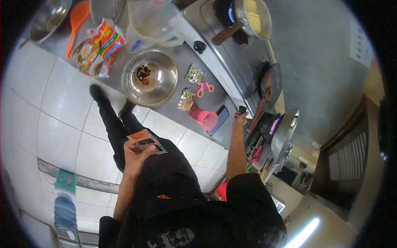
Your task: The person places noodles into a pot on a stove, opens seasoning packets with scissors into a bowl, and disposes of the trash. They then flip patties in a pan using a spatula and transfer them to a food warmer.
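- The black round stove knob (242, 109) could be turned too far or the wrong way, I judge, if attention is split between the two hands; a flame could then flare or go out.
- The reddish-brown pan handle (258, 111) runs near the right hand (240, 119); a careless swing of the wrist might knock it and jolt the dark round pan (271, 84) with food in it.
- The small orange-and-dark plastic sachets (145, 139) might slip, being pinched at one end out past the counter edge; a loosened thumb would be the cause.
- The pink plastic cup (203, 118) is just beside the dark flat phone (221, 117); a nudge from the forearm could push one against the other.
- The sachets lie between the thumb and the fingers of the left hand (136, 156), thumb pressed across the front, corners jutting out beyond it; the fingers behind are mostly hidden.
- The right hand's fingers are closed round the knob; their exact placement is too small to tell.
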Tool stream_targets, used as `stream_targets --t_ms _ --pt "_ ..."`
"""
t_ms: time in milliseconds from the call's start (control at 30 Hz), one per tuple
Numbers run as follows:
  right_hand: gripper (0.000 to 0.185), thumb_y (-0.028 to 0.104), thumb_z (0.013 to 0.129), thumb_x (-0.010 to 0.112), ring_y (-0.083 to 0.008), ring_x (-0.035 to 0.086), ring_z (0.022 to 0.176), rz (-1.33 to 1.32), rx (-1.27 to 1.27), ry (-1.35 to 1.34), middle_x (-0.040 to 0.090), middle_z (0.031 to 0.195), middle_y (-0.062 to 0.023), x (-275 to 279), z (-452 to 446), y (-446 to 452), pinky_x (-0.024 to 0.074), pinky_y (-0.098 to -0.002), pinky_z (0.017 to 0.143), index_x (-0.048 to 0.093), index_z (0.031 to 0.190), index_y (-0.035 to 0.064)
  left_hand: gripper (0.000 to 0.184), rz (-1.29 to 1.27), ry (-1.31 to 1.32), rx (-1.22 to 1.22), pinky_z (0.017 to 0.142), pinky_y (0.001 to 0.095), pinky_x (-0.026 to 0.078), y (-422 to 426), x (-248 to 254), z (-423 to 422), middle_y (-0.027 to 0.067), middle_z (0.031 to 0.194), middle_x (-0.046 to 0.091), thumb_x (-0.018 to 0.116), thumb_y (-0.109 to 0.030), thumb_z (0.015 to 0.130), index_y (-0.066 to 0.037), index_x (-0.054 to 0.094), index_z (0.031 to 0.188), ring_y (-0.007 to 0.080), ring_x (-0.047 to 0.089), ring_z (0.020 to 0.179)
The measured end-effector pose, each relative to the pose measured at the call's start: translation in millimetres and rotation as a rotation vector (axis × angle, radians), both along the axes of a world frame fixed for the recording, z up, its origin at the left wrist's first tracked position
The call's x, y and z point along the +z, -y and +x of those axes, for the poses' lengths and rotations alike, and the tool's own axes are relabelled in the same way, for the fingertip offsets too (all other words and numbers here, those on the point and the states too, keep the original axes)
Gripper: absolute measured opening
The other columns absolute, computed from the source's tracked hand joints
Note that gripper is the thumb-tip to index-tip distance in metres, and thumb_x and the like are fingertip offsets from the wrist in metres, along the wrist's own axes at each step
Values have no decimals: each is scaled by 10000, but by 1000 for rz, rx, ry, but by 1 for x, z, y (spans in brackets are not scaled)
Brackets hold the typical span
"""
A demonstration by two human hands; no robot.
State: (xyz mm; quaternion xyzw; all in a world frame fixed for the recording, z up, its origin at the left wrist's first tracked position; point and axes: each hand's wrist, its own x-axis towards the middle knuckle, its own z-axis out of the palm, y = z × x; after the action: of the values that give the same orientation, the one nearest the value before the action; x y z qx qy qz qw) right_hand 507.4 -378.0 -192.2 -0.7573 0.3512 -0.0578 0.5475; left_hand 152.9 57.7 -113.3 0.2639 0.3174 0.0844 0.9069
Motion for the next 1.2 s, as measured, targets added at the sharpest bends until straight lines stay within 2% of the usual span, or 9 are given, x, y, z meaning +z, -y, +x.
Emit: stream_targets --t_ms 100,267,333,367,567,633,700,1067,1200 --pt "536 519 977 353 -121 416 431 35 -7 -89 508 599 -50 13 2 -10 283 -247 367 488 789 35 228 3 -30 -8 717 284 511 1 4 2 65 877 657 756 -130 791 -12 633 944 137 628 793" --pt "501 460 989 328 -126 425 439 -1 105 -135 511 601 -54 -1 9 -6 275 -249 366 483 745 51 322 -60 38 -36 789 279 544 -1 -6 -4 93 940 682 749 44 747 25 619 1041 148 656 872" --pt "437 380 993 340 -134 450 459 862 84 -20 512 601 -60 -1 17 11 317 -257 373 473 728 58 342 -47 39 -86 787 286 553 -6 -7 -6 101 940 682 745 53 746 26 605 1057 153 658 878" --pt "437 380 993 340 -134 450 459 850 82 -24 512 601 -60 0 19 20 317 -257 373 473 728 58 342 -59 35 -86 787 286 553 -6 -10 -8 101 940 682 745 53 746 26 605 1057 153 658 878" --pt "328 328 930 421 -245 560 556 126 30 -327 566 686 -143 4 10 32 464 -345 472 499 860 18 333 -112 13 -96 782 291 550 -18 -31 -25 99 958 672 752 69 729 17 611 1025 161 658 871" --pt "466 406 924 391 -460 597 722 -1368 438 -61 625 809 -280 6 -13 2 467 -517 635 493 910 -49 294 -182 2 -28 773 286 544 -29 -34 -25 92 941 667 751 66 732 22 621 993 159 655 861" --pt "519 409 926 404 -536 564 922 -1349 549 -235 607 927 -359 12 -4 -8 431 -562 793 472 978 -103 265 -131 44 -44 756 272 534 -36 -48 -27 92 926 662 752 67 730 31 629 962 151 649 840" --pt "434 351 1008 330 -419 640 667 -1559 806 -225 617 641 -231 12 2 26 480 -505 643 496 927 -41 204 -118 -7 -12 700 252 520 -55 -58 -29 117 858 643 771 11 727 34 649 888 155 630 769" --pt "455 361 1009 323 -415 634 653 -1506 814 -244 612 652 -236 12 5 29 481 -497 643 508 907 -43 286 -97 -60 -61 639 286 496 -55 -54 -29 109 817 629 799 -177 740 2 624 878 169 611 753"
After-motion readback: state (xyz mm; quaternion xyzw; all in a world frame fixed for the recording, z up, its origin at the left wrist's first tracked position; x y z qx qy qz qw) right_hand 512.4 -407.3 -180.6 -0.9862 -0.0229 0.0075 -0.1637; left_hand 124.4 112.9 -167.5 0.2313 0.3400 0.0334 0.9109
